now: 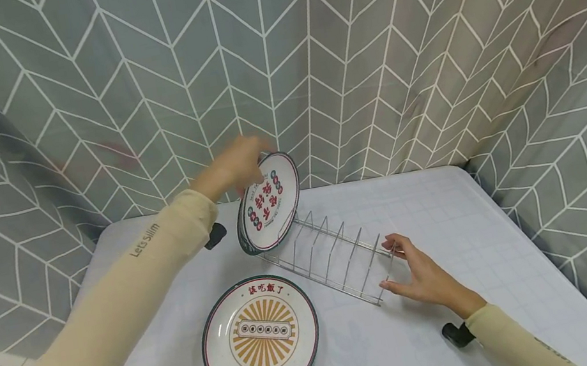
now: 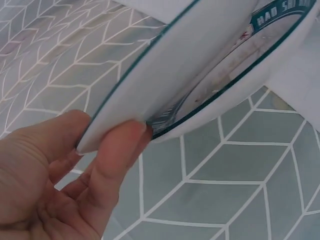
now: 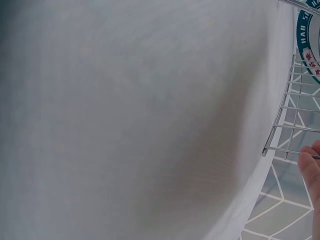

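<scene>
In the head view, my left hand (image 1: 240, 165) pinches the upper rim of a white plate with red characters (image 1: 271, 203). The plate stands tilted at the left end of a wire dish rack (image 1: 321, 280). Just behind it leans a second plate with a dark green rim (image 1: 243, 238). In the left wrist view, thumb and fingers hold the front plate's rim (image 2: 170, 65), while the second plate (image 2: 240, 95) lies close against the fingertips. My right hand (image 1: 426, 277) grips the rack's right end; the right wrist view shows its fingers (image 3: 311, 175) at the end wire.
A large white plate with a yellow sunburst (image 1: 267, 356) lies flat on the white table (image 1: 392, 354), in front of the rack. Two small black objects, one left (image 1: 215, 235) and one right (image 1: 457, 334), appear near the wrists. A patterned grey curtain (image 1: 311, 76) surrounds the table.
</scene>
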`<state>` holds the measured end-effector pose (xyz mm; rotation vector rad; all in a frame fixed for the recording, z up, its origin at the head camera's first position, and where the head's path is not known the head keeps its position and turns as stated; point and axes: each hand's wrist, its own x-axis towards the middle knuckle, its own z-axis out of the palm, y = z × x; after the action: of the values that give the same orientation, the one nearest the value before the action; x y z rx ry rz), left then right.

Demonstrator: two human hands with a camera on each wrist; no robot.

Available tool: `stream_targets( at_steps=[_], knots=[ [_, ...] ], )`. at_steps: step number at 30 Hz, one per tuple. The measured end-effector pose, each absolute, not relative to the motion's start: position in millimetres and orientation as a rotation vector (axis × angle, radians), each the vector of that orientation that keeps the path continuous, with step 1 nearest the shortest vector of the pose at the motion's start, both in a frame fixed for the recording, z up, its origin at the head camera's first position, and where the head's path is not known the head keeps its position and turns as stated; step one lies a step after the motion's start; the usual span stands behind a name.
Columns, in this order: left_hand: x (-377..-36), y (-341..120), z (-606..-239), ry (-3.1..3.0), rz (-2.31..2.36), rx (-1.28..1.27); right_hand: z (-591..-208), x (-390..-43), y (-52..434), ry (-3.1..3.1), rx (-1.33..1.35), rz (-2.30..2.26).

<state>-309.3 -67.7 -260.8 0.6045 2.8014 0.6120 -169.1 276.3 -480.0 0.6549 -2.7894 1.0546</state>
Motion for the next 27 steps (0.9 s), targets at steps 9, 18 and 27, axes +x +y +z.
stream_targets(
  at_steps=[9, 18, 27],
  knots=[
    [-307, -67, -277, 2.818, 0.592, 0.659, -479, -169, 276, -2.781, 0.662, 1.057],
    [-307, -61, -289, 2.811, 0.555, 0.663, -479, -169, 276, -2.784, 0.667, 1.052],
    [-306, -60, -298, 2.841, 0.557, 0.718, -482, -170, 278, -2.813, 0.636, 1.03]
  ],
)
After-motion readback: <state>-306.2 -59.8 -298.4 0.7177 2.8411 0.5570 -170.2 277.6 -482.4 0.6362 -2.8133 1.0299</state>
